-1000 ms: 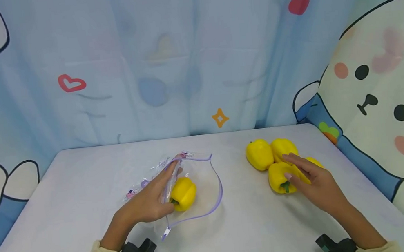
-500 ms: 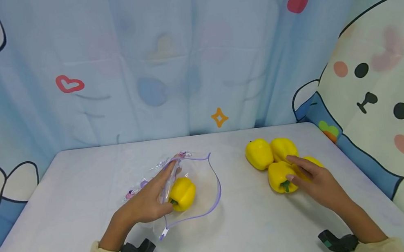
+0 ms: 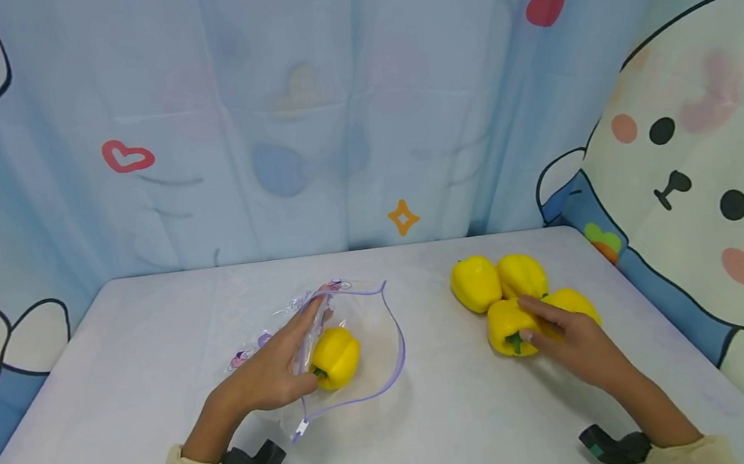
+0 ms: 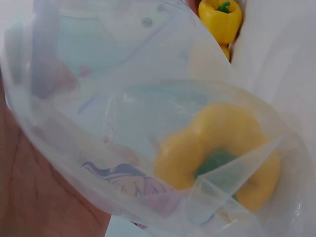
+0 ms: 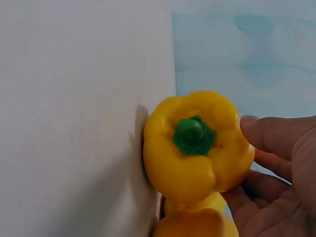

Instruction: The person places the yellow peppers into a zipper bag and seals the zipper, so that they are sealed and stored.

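A clear zip bag [image 3: 400,369] with a purple rim lies on its side, its mouth facing right. My left hand [image 3: 278,370] holds the bag's left side, thumb at the near edge and fingers spread toward the far edge. One yellow bell pepper [image 3: 336,357] sits inside the bag, blurred through the plastic in the left wrist view. On the right, my right hand [image 3: 582,350] grips another yellow bell pepper [image 3: 507,320] between thumb and fingers. Its green stem [image 5: 191,132] faces the right wrist camera, and the fingertips behind it are partly hidden.
Three more yellow peppers are grouped around the right hand: one at the back left [image 3: 475,285], one at the back [image 3: 523,276] and one at the right [image 3: 573,303]. All rest on a white table [image 3: 435,444]. A printed blue curtain [image 3: 332,115] hangs behind.
The right hand's fingers have closed in on the front pepper, and that pepper has shifted slightly left, uncovering more of the right-hand pepper. The left hand and the bag stay nearly still.
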The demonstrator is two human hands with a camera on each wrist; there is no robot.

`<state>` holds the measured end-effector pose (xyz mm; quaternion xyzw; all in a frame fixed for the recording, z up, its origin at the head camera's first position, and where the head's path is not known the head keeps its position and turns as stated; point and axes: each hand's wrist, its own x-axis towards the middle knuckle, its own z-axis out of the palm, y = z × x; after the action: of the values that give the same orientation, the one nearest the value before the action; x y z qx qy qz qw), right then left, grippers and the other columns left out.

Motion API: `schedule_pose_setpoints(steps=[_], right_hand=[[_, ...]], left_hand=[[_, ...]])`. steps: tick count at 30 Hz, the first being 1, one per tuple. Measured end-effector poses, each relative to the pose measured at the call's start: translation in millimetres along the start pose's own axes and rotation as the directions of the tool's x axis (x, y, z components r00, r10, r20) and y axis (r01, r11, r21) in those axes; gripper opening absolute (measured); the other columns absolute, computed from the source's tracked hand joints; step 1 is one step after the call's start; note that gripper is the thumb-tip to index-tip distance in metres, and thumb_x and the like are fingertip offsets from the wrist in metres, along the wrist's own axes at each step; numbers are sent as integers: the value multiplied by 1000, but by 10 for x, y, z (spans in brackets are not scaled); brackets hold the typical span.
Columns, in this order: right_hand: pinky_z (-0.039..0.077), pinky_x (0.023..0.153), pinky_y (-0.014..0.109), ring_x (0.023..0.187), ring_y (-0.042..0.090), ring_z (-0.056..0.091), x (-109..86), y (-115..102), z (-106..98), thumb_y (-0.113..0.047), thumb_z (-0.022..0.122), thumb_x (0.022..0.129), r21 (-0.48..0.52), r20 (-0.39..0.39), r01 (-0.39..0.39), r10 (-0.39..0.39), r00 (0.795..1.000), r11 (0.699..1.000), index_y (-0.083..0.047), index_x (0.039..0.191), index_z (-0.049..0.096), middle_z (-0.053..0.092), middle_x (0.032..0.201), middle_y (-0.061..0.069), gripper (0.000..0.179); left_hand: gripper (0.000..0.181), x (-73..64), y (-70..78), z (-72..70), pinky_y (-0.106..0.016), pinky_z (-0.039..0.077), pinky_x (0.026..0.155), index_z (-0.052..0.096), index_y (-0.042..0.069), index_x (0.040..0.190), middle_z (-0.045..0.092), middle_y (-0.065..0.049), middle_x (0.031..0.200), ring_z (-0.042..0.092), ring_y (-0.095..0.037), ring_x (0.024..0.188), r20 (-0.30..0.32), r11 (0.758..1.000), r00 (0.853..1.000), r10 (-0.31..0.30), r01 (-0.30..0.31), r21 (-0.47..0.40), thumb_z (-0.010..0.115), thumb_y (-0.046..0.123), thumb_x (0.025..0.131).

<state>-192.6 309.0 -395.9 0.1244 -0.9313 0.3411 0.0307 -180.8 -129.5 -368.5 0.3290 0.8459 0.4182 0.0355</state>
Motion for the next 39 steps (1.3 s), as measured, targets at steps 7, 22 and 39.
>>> schedule_pose_setpoints(steps=[7, 22, 39], right_hand=[[30, 93, 4, 131, 38, 43, 18, 2, 85, -22, 63, 94, 53, -14, 96, -95, 995, 994, -3, 139, 53, 51, 141, 14, 50], [35, 103, 45, 135, 38, 38, 186, -27, 222, -26, 69, 89, 96, 65, 53, -59, 996, 994, -3, 144, 45, 45, 146, 16, 64], [41, 98, 57, 124, 39, 47, 219, 20, 298, -33, 69, 89, 89, 98, 34, -42, 994, 995, -5, 147, 42, 41, 146, 23, 69]], left_hand=[[101, 0, -3, -1, -58, 23, 109, 5, 2, 155, 22, -14, 158, 26, -31, 142, 0, 1000, 1000, 4, -4, 3, 58, 7, 70], [100, -3, -16, -2, -59, 24, 109, 6, 3, 156, 17, -13, 160, 24, -32, 143, -6, 1000, 1000, 5, -5, 9, 58, 7, 70], [100, 3, -30, -17, -60, 23, 108, 6, 2, 155, 22, -15, 158, 26, -34, 142, -9, 1000, 1000, -1, 1, 11, 57, 8, 70]])
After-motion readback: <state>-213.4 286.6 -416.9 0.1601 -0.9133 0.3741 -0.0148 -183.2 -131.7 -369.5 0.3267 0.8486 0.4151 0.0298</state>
